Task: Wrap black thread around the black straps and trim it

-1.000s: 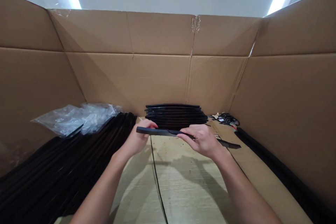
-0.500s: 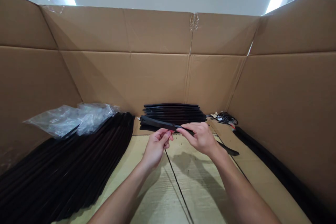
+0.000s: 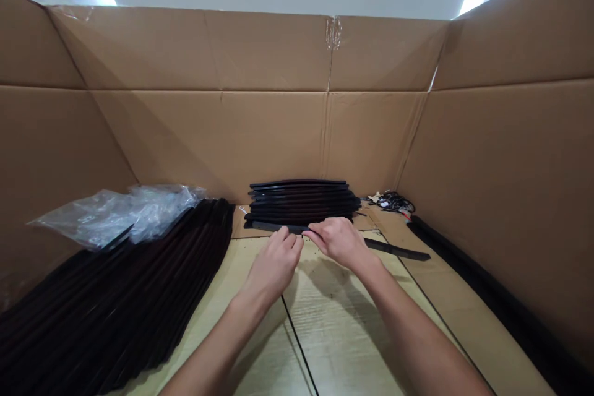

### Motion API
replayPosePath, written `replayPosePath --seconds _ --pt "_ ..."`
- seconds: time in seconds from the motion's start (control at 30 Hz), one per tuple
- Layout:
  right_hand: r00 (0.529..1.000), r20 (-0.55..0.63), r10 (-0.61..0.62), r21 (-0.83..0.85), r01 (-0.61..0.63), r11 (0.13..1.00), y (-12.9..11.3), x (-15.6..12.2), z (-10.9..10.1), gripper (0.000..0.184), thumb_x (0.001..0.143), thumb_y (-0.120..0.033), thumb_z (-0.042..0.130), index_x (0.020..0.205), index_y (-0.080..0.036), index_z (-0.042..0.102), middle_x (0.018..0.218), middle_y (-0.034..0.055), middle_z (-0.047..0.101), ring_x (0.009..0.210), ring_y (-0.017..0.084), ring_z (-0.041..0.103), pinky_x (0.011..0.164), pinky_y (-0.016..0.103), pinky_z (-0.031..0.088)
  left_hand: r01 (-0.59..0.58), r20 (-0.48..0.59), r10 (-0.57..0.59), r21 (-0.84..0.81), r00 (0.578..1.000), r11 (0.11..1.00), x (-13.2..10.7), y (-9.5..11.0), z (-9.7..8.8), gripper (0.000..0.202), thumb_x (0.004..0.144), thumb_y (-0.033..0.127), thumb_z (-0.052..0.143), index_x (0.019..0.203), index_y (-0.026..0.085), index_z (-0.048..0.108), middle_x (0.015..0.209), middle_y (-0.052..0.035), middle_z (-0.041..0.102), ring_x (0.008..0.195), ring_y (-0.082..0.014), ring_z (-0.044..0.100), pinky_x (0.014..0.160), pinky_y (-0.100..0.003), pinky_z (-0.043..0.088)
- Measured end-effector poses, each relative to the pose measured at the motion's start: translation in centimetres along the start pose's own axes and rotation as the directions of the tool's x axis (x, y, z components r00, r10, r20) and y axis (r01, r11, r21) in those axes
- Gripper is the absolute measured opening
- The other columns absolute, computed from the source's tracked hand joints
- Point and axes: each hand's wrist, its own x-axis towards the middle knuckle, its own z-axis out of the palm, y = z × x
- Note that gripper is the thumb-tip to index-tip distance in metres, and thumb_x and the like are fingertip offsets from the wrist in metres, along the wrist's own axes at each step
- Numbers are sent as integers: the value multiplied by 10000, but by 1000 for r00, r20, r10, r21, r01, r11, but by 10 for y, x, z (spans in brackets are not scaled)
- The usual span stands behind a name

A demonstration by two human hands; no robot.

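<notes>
A long, flat black strip (image 3: 399, 249) lies crosswise in front of me, sloping slightly down to the right. My left hand (image 3: 273, 260) is closed at the strip, its fingertips bent over the near edge left of the middle. Just to the right, my right hand (image 3: 338, 242) grips the same strip, thumb pointing toward the left hand. The fingers partly cover the strip's middle, so any small part between them is hidden. Directly behind is a stack of similar black strips (image 3: 301, 201).
Many long black strips (image 3: 125, 303) fan out at left, under a clear plastic bag (image 3: 116, 213). A bundle of thin black cords (image 3: 392, 201) and a long black piece (image 3: 487, 297) lie at right. Cardboard walls (image 3: 269, 130) surround the pale work surface (image 3: 343, 322).
My left hand has turned over from a palm-up pinch and come up onto the strip. The strip has tilted, its right part now more exposed beyond my right wrist. The view has shifted slightly.
</notes>
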Motion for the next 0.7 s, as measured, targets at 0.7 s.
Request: replayPosePath --seconds 0.7 --pt "974 111 -198 106 186 977 -18 -2 1 355 957 -410 491 838 -175 729 707 73 712 619 158 630 556 252 324 -83 -138 46 -269 989 960 -2 -38 -11 243 894 94 450 776 168 649 673 -35 589 694 -171 505 598 -258 420"
